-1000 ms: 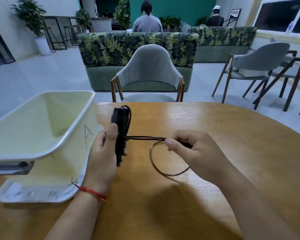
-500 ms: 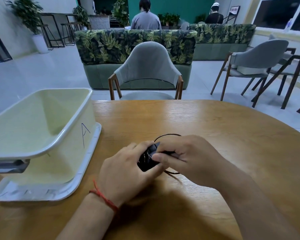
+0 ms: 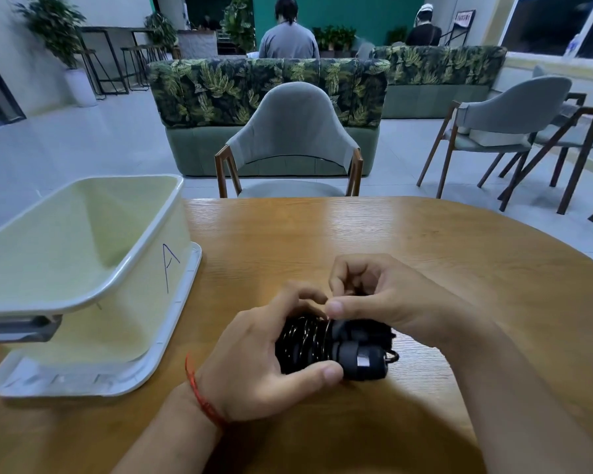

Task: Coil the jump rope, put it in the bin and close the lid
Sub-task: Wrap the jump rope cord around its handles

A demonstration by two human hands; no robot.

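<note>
Head view: left hand (image 3: 254,357) is wrapped around the jump rope (image 3: 326,347) bundle, thumb under the near handle, fingers over the top; the cord is wound in tight turns around the two black handles, which lie side by side. The bundle sits low over the surface (image 3: 425,254), right in front of the person, well right of the bin (image 3: 83,241). Right hand (image 3: 384,295) is closed in a pinch at the top of the bundle, thumb and fingertips on what looks like the last bit of cord

Step in hand, as I read it: finishing the coil. To do it well: keep the left clamp firm so the turns don't spring off, tuck the free end under a turn before letting go, then carry it over as one bundle

Bin is open and looks empty, marked "A" on its side, standing on what is probably its lid (image 3: 172,340); it would need lifting off before closing

Hard to tell: where the cord end is (behind right fingers), whether the bundle touches the surface, the far handle ends. Bin's left side is cut off by the frame; grey latch part at its near edge is only partly visible
</note>
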